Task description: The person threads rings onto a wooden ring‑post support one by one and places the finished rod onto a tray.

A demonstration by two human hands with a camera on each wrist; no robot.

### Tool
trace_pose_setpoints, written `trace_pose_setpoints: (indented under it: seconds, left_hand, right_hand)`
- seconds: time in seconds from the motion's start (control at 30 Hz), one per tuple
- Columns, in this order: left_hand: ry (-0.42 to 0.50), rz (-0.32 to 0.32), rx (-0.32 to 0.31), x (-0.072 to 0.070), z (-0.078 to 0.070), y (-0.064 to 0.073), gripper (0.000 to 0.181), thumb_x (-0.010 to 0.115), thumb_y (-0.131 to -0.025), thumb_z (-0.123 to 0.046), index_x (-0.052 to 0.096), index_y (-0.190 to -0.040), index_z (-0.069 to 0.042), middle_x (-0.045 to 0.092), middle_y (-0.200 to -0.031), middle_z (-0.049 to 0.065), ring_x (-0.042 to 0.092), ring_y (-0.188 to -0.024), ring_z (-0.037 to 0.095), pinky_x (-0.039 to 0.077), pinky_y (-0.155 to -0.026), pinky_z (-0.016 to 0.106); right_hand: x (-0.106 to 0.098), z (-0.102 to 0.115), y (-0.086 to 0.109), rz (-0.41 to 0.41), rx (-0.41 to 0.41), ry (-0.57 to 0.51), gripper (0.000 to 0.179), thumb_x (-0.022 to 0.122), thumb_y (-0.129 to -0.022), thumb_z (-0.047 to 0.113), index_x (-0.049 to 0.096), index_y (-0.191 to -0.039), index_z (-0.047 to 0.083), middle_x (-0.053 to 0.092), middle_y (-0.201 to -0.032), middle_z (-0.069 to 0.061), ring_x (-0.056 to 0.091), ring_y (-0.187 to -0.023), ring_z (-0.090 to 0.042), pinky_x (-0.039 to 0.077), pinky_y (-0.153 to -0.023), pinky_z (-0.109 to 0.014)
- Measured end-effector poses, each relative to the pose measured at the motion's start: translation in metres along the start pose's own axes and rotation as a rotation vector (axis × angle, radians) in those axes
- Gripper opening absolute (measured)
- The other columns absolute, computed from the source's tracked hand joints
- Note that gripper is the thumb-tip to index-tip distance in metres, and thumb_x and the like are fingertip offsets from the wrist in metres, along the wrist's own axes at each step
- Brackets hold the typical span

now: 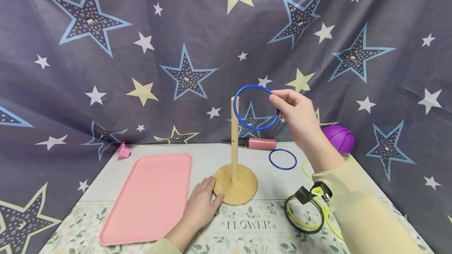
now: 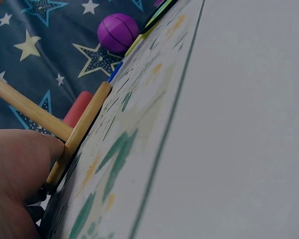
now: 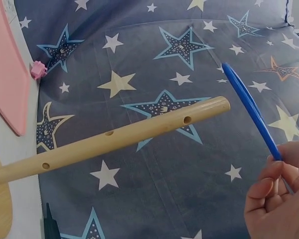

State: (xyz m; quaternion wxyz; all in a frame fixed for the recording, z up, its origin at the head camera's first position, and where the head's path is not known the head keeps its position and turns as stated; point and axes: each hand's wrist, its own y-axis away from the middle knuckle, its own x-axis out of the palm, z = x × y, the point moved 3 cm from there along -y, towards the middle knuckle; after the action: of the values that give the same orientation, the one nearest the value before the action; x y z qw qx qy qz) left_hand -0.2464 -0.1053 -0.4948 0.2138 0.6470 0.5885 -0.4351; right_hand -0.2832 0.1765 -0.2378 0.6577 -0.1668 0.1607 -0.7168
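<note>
Between its thumb and fingers my right hand [image 1: 298, 115] pinches the right side of a blue ring [image 1: 256, 128]. The ring is raised and tilted up, its left side overlapping the pole top in the head view. In the right wrist view, the ring [image 3: 251, 107] shows beyond the tip of the wooden pole [image 3: 139, 132], with a gap between them. That pole, with small holes along it, rises from the round base of a wooden stand [image 1: 243, 189]. My left hand [image 1: 201, 203] rests against the base's left edge, fingers fairly straight and thumb at the front.
A pink tray [image 1: 152, 199] lies to the left, near a small pink object [image 1: 123, 151]. Behind the stand lies a red hand pump [image 1: 262, 143]. Another blue ring [image 1: 283, 169], a black ring [image 1: 304, 231], yellow-green rings [image 1: 333, 228] and a purple ball [image 1: 339, 138] are at right.
</note>
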Motion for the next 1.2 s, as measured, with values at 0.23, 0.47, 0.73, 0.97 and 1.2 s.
trace_pose_setpoints:
  seconds: [0.23, 0.47, 0.73, 0.97, 1.2]
  left_hand:
    - [-0.004, 0.004, -0.003, 0.0, -0.002, -0.001, 0.067, 0.07, -0.109, -0.032, 0.051, -0.158, 0.01, 0.048, -0.166, 0.027, 0.041, -0.158, 0.044, 0.026, -0.133, 0.06]
    - [0.007, 0.016, -0.017, 0.004, -0.001, -0.003, 0.069, 0.069, -0.109, -0.034, 0.05, -0.158, 0.01, 0.047, -0.167, 0.027, 0.039, -0.159, 0.044, 0.024, -0.133, 0.061]
    - [0.004, 0.014, -0.024, 0.005, 0.0, -0.003, 0.07, 0.069, -0.109, -0.037, 0.05, -0.159, 0.009, 0.048, -0.167, 0.026, 0.039, -0.159, 0.044, 0.024, -0.133, 0.061]
    - [0.015, 0.012, -0.017, 0.004, 0.0, -0.003, 0.069, 0.068, -0.109, -0.036, 0.051, -0.158, 0.01, 0.048, -0.166, 0.027, 0.039, -0.158, 0.045, 0.024, -0.133, 0.062]
    - [0.016, 0.008, -0.017, 0.004, -0.002, -0.002, 0.068, 0.07, -0.109, -0.035, 0.051, -0.158, 0.01, 0.049, -0.166, 0.027, 0.04, -0.158, 0.045, 0.024, -0.133, 0.062]
  right_hand:
    - [0.011, 0.0, -0.009, 0.0, -0.003, -0.005, 0.006, 0.078, -0.105, 0.014, 0.081, -0.11, 0.015, 0.066, -0.08, 0.005, 0.054, -0.065, -0.008, 0.051, -0.063, -0.019]
    - [0.021, -0.008, -0.016, -0.022, 0.022, 0.036, 0.023, 0.078, -0.106, 0.016, 0.077, -0.123, 0.001, 0.066, -0.084, 0.003, 0.055, -0.067, -0.009, 0.053, -0.065, -0.02]
    - [0.031, -0.024, -0.017, -0.01, 0.069, 0.05, 0.026, 0.077, -0.107, 0.017, 0.077, -0.125, -0.001, 0.067, -0.086, 0.002, 0.057, -0.071, -0.011, 0.051, -0.066, -0.021]
    - [0.035, -0.044, -0.014, -0.01, 0.115, 0.075, 0.028, 0.077, -0.107, 0.017, 0.076, -0.126, -0.004, 0.068, -0.087, -0.001, 0.057, -0.07, -0.011, 0.052, -0.064, -0.02]
    - [0.035, -0.057, -0.01, -0.008, 0.143, 0.097, 0.022, 0.077, -0.107, 0.018, 0.078, -0.122, 0.002, 0.068, -0.087, 0.002, 0.058, -0.073, -0.014, 0.052, -0.064, -0.02]
